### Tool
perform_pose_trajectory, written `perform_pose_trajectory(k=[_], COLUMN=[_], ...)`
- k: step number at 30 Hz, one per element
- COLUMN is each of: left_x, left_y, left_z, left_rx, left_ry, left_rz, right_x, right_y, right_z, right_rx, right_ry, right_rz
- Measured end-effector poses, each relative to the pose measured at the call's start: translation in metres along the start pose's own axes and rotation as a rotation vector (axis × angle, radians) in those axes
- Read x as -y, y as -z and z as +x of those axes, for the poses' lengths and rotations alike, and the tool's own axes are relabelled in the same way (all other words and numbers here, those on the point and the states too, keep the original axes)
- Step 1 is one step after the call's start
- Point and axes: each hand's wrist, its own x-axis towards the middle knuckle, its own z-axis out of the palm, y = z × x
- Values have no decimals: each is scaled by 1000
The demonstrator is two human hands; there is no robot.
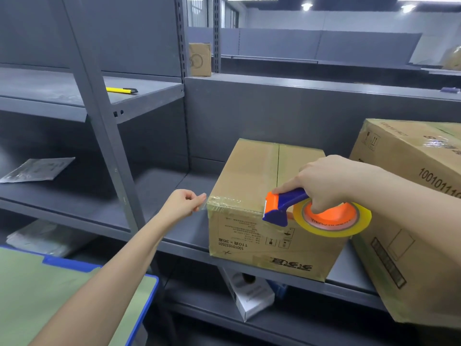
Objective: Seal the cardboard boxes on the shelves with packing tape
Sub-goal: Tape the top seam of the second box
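Observation:
A brown cardboard box [249, 176] sits on the grey middle shelf [159, 191], its flaps closed, with clear tape along its top seam. My right hand [326, 183] grips a blue and orange tape dispenser [284, 206] at the box's front top edge; its roll of clear tape [331, 221] hangs over the box's front right. My left hand [183, 204] pinches the free end of the tape [202, 202] just left of the box's front left corner. A strip of tape runs along that front edge between both hands.
A larger cardboard box [411, 208] leans tilted at the right, close to my right arm. A yellow utility knife [122, 90] lies on the upper left shelf. A small box [199, 59] stands higher up. A green-topped blue cart [74, 290] is at lower left.

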Motion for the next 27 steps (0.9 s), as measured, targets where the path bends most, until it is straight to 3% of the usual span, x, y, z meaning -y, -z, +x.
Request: perform_pose_trajectory(k=[6, 14, 19, 21, 23, 27], left_x=[13, 3, 12, 21, 20, 8], left_y=[-24, -28, -30, -40, -46, -34], left_z=[0, -6, -17, -20, -19, -16], left_rx=[111, 209, 227, 219, 148, -126], left_ry=[261, 364, 384, 386, 322, 49], left_rz=[-417, -575, -342, -386, -374, -59], right_x=[1, -1, -1, -1, -1, -1], right_y=[3, 3, 6, 6, 6, 7], right_z=[5, 12, 13, 13, 13, 14], right_rx=[9, 29, 64, 76, 87, 108], right_ry=[-12, -6, -16, -14, -9, -14], right_rz=[-19, 0, -11, -9, -7, 0])
